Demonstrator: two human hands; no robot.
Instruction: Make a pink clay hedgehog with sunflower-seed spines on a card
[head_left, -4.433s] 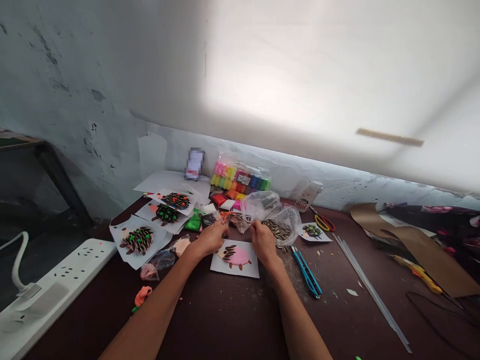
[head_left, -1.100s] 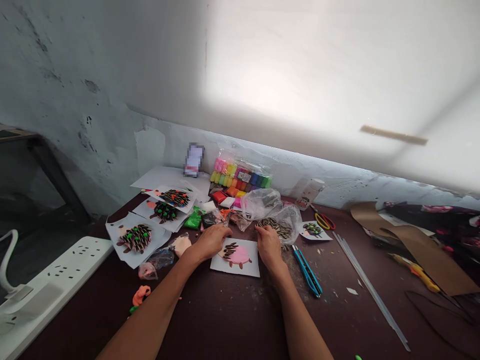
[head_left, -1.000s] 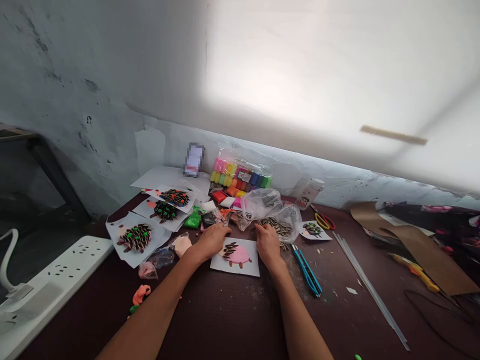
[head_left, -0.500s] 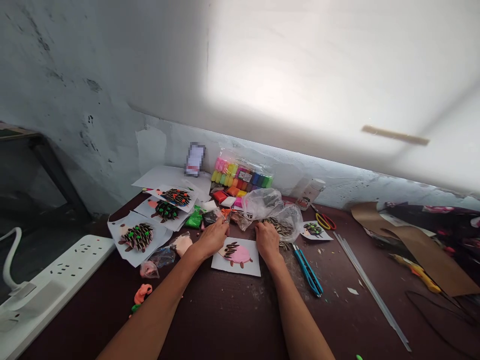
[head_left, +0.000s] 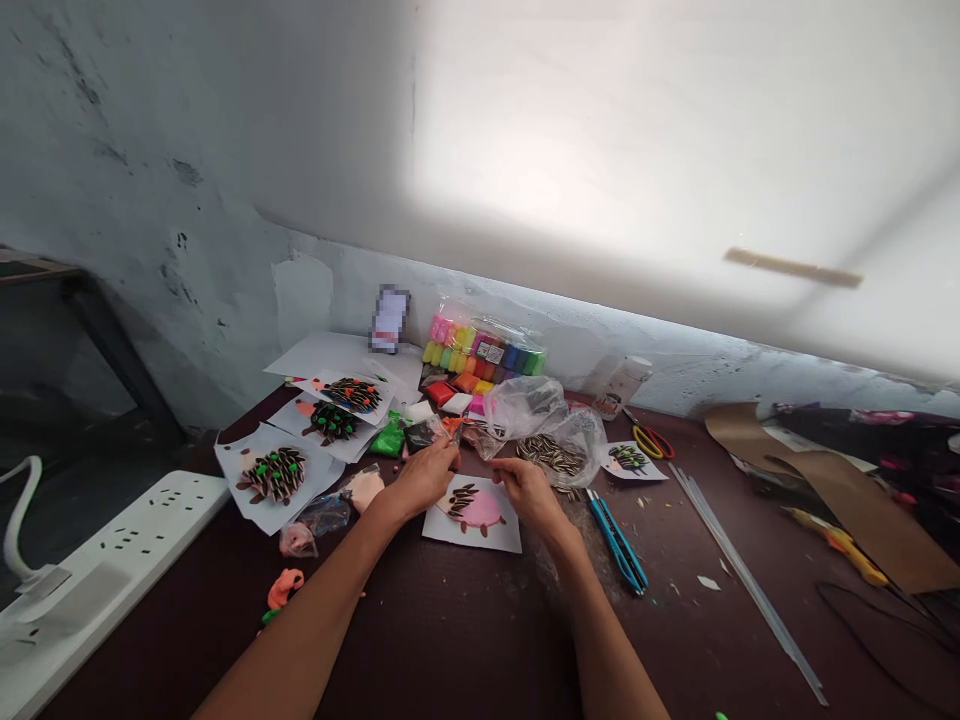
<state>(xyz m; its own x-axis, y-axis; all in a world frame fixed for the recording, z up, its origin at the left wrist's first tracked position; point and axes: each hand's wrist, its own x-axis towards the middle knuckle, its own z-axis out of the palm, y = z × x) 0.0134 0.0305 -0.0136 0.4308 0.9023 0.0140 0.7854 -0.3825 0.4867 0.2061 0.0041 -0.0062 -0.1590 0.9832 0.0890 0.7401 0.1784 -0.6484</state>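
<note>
A white card (head_left: 474,536) lies on the dark table, bearing a pink clay hedgehog (head_left: 486,508) with striped sunflower seeds stuck in its left part as spines. My left hand (head_left: 427,478) rests at the card's upper left edge, its fingers bent together; what they hold, if anything, is hidden. Above the card's upper right corner is my right hand (head_left: 531,490), thumb and forefinger pinched; anything between them is too small to make out. Just behind it a clear plastic bag (head_left: 589,440) lies open with a heap of sunflower seeds (head_left: 553,455).
Finished seed hedgehogs on paper (head_left: 274,475) lie at left, another card (head_left: 631,460) at right. Coloured clay packs (head_left: 487,350) stand against the wall. A blue utility knife (head_left: 619,545), scissors (head_left: 651,442), glue sticks (head_left: 750,580), a glue gun (head_left: 844,548) and a power strip (head_left: 142,560) lie around.
My right hand has moved left from the sunflower seed heap to over the card's upper right corner, uncovering the seeds. My left hand has hardly moved.
</note>
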